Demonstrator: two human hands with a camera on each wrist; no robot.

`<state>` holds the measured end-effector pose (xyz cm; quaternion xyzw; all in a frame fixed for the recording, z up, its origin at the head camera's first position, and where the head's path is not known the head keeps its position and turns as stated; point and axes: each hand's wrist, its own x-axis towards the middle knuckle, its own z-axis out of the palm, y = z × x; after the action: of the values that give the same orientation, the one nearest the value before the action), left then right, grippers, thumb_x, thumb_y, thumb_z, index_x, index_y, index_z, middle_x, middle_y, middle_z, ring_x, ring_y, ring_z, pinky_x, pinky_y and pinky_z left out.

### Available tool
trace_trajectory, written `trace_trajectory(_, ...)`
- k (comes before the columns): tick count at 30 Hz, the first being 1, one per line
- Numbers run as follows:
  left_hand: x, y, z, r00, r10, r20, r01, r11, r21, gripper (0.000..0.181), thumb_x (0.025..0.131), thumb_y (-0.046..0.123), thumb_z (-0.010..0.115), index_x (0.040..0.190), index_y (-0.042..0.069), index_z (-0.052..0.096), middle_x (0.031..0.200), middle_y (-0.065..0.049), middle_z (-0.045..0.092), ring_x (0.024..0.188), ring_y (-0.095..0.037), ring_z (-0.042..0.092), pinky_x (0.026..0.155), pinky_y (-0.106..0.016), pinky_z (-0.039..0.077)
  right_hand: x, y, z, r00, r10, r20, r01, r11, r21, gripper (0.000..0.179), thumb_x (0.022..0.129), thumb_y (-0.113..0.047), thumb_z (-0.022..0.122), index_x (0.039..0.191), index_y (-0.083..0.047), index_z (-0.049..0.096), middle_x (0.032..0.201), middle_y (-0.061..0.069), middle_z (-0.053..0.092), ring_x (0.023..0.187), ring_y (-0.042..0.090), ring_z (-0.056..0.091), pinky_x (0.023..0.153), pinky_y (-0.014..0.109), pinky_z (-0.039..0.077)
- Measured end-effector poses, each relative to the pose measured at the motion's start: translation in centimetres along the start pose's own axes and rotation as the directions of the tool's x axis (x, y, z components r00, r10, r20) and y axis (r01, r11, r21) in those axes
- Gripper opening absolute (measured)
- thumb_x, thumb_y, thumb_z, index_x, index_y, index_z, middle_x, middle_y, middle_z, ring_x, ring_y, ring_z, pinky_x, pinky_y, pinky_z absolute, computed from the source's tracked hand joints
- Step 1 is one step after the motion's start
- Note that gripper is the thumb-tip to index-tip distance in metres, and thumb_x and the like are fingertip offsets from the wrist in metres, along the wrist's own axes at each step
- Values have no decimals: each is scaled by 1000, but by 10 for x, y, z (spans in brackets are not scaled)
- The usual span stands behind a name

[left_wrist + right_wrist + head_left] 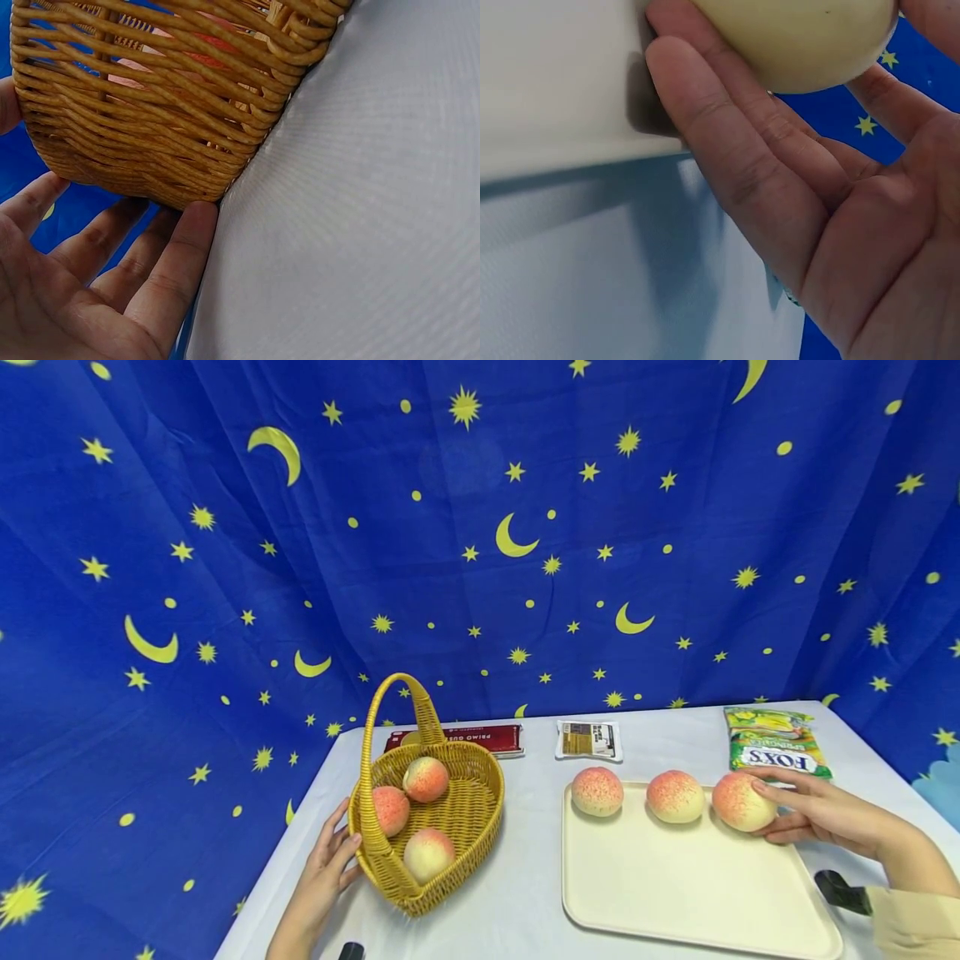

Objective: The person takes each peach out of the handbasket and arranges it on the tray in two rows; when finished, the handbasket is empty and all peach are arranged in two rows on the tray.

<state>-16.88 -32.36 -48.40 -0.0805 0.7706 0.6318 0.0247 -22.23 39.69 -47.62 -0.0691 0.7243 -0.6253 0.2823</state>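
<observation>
My right hand (pixel 832 814) holds a peach (pixel 742 802) between thumb and fingers at the tray's far right corner. In the right wrist view the peach's pale underside (pixel 802 45) shows above the fingers. Two more peaches lie in a row to its left along the tray's far edge, one in the middle (pixel 675 797) and one at the left corner (pixel 597 792). My left hand (pixel 318 868) touches the left side of a heart-shaped wicker basket (pixel 480 856) with extended fingers. Inside the basket are three peaches: one at the back (pixel 426 779), one at left (pixel 390 810), one in front (pixel 429 855).
The cream tray (pixel 690 893) lies on the white-covered table (pixel 525 860), right of the basket. Along the back are a red box (pixel 495 739) behind the basket, a small clear-and-white packet (pixel 589 740), and a green Fox's bag (pixel 776 739). A blue star-patterned curtain (pixel 450 568) hangs behind.
</observation>
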Motion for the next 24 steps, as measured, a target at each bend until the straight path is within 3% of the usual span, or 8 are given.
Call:
trace_trajectory(4,-1,1,0,1000,-1,5,1,1000,1,76,113,41,55,174,30,13,174,-24,30,139,-15,54,113,-50,57,-1,0,1,999,21,-26,-22,1000,-21,29,118,-34,41,124,-57,58,140,2,62,112,34,77,97,47,65)
trace_trajectory(8,0,2,1,1000,5,7,-5,1000,-2,76,113,41,55,175,29,12,173,-25,30,130,-3,57,110,-46,59,-2,-3,3,998,49,-50,-51,998,-31,27,118,-36,42,125,-58,57,147,12,59,112,33,77,98,47,65)
trace_trajectory(11,0,2,1,1000,2,6,-2,1000,-4,76,113,41,55,175,29,12,173,-24,31,126,0,57,109,-43,60,-4,-6,3,996,66,-60,-71,993,-90,28,118,-39,41,130,-61,54,150,25,56,112,31,78,96,44,66)
trace_trajectory(15,0,2,2,1000,-6,-4,6,1000,2,76,113,41,55,175,29,13,173,-25,31,135,-12,56,108,-43,60,-7,-11,4,993,75,-89,-94,967,-236,30,117,-43,41,134,-68,46,158,41,42,110,25,78,88,37,66)
trace_trajectory(16,0,3,2,1000,-7,-6,7,1000,3,76,113,42,55,175,29,12,173,-25,31,139,-16,55,108,-43,60,-7,-11,4,992,80,-100,-104,959,-264,30,117,-44,41,131,-70,45,159,42,40,109,23,78,86,35,65)
trace_trajectory(20,0,3,2,1000,-9,-4,9,1000,7,77,113,43,55,175,31,11,173,-25,30,148,-30,49,110,-46,59,-10,-12,3,991,75,-112,-107,943,-315,34,117,-44,41,141,-67,44,160,41,42,110,19,77,84,33,62)
trace_trajectory(24,1,2,2,1000,-5,-1,5,1000,8,77,113,43,55,175,30,10,173,-26,29,150,-33,46,110,-46,59,-12,-11,4,992,64,-107,-97,937,-335,40,118,-42,39,152,-62,41,161,39,41,113,19,74,81,33,59)
